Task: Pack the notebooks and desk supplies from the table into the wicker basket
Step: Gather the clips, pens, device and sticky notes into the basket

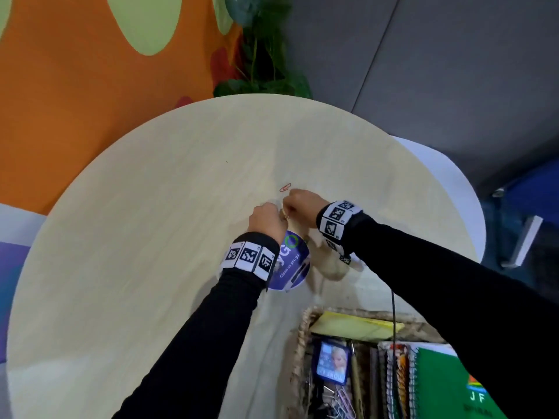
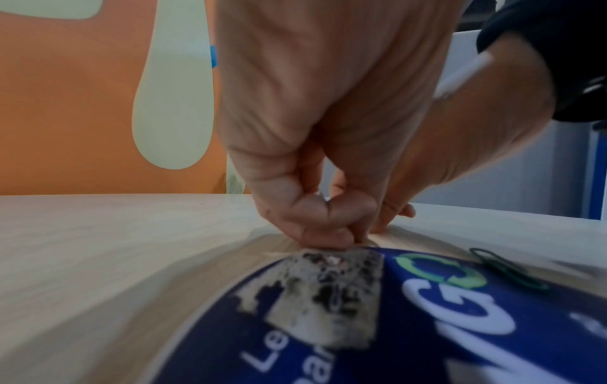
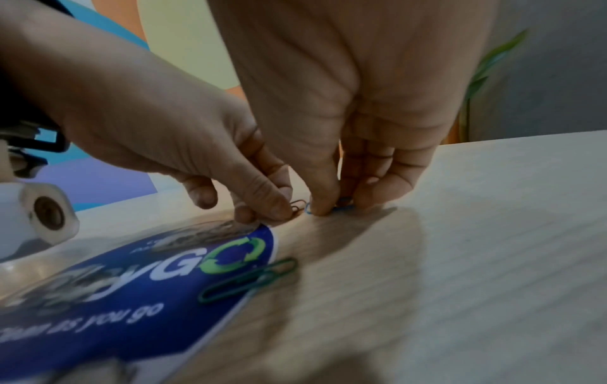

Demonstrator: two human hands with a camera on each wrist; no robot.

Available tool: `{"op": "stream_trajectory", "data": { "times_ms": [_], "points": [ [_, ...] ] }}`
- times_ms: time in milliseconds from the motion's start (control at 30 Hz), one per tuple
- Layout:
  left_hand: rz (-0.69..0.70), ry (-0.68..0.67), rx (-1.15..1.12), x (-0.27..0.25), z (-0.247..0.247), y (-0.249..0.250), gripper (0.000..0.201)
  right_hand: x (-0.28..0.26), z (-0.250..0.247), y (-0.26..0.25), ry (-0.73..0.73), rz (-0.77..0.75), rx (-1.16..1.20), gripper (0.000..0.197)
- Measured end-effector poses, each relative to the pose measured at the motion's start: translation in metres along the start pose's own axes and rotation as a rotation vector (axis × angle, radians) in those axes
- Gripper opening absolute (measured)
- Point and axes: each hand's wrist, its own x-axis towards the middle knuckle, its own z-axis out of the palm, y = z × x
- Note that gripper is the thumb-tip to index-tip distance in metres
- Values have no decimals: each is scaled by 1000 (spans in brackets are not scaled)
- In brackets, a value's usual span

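Down to the loose paper clips

Both hands pinching clips off the bench — left hand (image 3: 184, 145) a dark clip (image 3: 297, 204), right hand (image 3: 354, 117) a blue clip (image 3: 341, 206); next, wicker basket (image 1: 302, 343) at 5 o'clock.

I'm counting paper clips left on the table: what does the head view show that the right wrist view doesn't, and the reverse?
Head view only: a red paper clip beyond the hands and the wicker basket.

Right wrist view only: a green paper clip on the blue sticker, a blue clip under the right hand, a dark clip at the left hand.

Both: hands together, sticker, table.
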Motion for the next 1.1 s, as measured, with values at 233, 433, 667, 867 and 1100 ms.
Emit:
{"op": "stream_trajectory", "data": {
  "times_ms": [233,433,667,867,1100],
  "points": [
    [70,-18,-6,-16,-19,2,25,-74,-35,0,107,-11,133,18],
    [219,6,-283,-86,-55,-1,2,-229,-19,-40,68,-167,250,6],
    [449,-82,-242,-216,-65,-20,16,-281,86,-70,-378,-96,18,20],
    [603,-215,95,-286,-43,-25,17,-280,97,-74,-362,-16,-76,25],
    [696,-639,745,-305,8,6,24,-330,58,-30,121,203,195,12]
  ]
}}
